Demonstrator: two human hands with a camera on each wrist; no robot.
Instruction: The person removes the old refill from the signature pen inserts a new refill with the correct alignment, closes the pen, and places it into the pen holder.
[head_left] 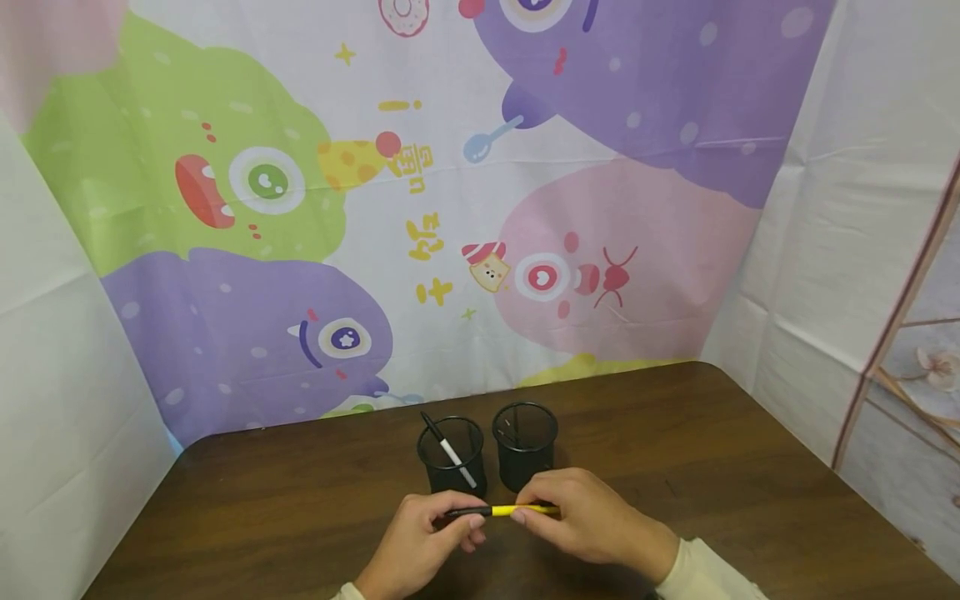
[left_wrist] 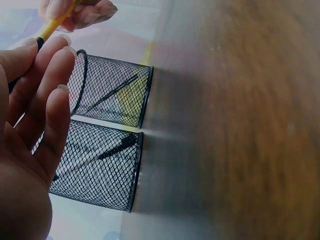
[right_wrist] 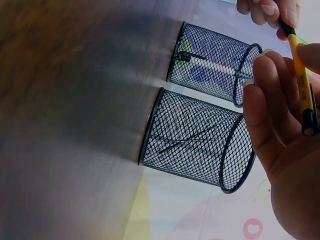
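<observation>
Pen [head_left: 504, 511], yellow w/ a black end, is held abt level just in front of 2 mesh cups, L hand [head_left: 420, 533] pinching the black end & R hand [head_left: 592, 517] pinching the yellow barrel, prob so each half gets its own steady grip. L cup [head_left: 440, 481] props a white-and-black pen [head_left: 450, 452] at a slant, tip by the rim, prob b/c it's too long to lie flat; R cup [head_left: 517, 464] has thin dark sticks [left_wrist: 112, 91] leaning inside, too fine to ID thru mesh. Both cups stand upright, near each other on the table [head_left: 300, 500], prob for easy reach.
</observation>
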